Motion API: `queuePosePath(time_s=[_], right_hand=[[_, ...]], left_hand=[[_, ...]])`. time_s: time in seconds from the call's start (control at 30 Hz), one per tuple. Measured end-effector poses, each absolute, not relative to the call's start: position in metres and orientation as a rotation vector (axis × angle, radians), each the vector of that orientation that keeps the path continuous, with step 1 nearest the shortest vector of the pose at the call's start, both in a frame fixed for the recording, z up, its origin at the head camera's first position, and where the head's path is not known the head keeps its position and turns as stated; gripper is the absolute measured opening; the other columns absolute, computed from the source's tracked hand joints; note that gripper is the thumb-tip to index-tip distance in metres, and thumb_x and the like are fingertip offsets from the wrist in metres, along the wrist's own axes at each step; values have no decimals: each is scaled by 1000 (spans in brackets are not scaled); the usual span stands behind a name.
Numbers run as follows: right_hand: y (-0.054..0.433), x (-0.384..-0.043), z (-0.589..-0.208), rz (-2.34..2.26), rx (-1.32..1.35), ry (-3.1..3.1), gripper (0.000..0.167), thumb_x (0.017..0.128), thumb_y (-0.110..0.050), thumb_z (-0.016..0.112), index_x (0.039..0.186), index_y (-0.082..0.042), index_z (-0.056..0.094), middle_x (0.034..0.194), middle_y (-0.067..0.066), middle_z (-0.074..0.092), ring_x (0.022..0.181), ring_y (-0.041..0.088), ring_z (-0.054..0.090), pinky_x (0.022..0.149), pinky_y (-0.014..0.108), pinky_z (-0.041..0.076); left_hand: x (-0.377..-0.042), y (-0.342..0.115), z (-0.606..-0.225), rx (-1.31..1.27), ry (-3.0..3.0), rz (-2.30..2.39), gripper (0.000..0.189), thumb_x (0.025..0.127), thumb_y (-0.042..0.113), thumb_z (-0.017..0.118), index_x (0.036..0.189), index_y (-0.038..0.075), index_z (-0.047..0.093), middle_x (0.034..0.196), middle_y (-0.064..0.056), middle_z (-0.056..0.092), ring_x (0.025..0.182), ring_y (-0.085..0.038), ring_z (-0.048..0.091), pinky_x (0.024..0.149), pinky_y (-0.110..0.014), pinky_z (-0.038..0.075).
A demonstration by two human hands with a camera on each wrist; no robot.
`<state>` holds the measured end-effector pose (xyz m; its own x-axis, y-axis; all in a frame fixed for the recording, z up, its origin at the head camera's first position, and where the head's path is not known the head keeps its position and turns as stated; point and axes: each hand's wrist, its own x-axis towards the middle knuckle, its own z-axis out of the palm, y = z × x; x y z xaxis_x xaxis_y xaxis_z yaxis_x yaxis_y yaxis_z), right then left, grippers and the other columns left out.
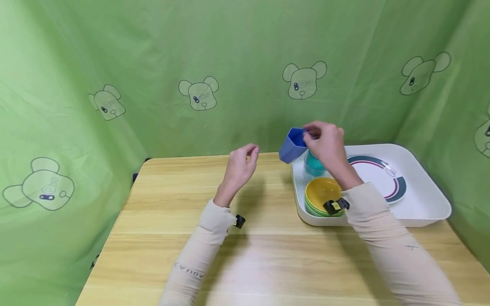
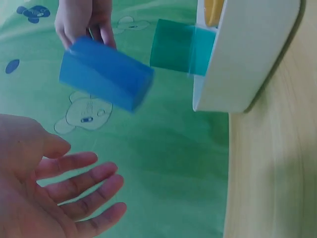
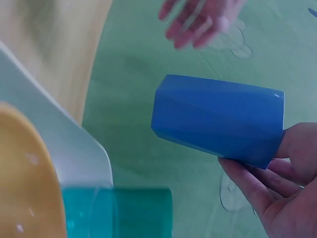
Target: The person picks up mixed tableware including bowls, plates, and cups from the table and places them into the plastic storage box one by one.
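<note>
My right hand (image 1: 325,140) pinches a blue faceted cup (image 1: 292,146) by its rim, thumb inside the mouth, and holds it tilted in the air above the left back corner of the white tray (image 1: 428,212). In the right wrist view the blue cup (image 3: 218,119) shows its angular side, with the fingers on its wall. Left of it, my left hand (image 1: 240,165) hangs over the table with nothing in it. Its fingers spread loosely in the left wrist view, a short way from the cup (image 2: 106,74). Below the right hand, a teal cup (image 1: 314,165) stands in the tray.
A stack of bowls, yellow bowl (image 1: 321,191) on top and green below, sits at the tray's front left. Behind the right arm lies a white plate (image 1: 377,176) with a teal and red rim. The wooden table (image 1: 172,212) meets a green curtain (image 1: 245,63) at the back.
</note>
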<state>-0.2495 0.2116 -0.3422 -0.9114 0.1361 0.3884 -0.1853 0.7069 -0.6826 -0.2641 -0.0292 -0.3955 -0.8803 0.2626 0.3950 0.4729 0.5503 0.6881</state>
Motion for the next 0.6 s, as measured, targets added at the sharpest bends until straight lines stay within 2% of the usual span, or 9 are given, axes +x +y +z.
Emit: queuePosePath(time_s=[0.27,0.47,0.6], right_hand=[[248,-241,-328,1055,-101,-2507,27,98,-9,64,122,1,71,114,25,72,101,40,72,85,45,60],[269,-240,-332,1009,-130,-2499,29,100,-13,62,123,2,71,115,24,72,102,38,71,87,41,60],[280,-241,-338,1006,-163,-2526,32,101,-14,60,126,2,70,117,25,71,102,38,70,83,34,61]], left_hand=[[-265,-54,-409,-585,-2522,-1294,29,108,17,50,122,1,70,114,-14,73,107,-26,67,95,-43,56],[-263,-70,-420,-521,-2499,-1318,29,107,15,52,126,0,68,119,-15,71,110,-29,66,96,-43,55],[-261,-79,-424,-490,-2489,-1325,28,106,13,53,126,-1,68,119,-16,71,111,-30,66,96,-42,55]])
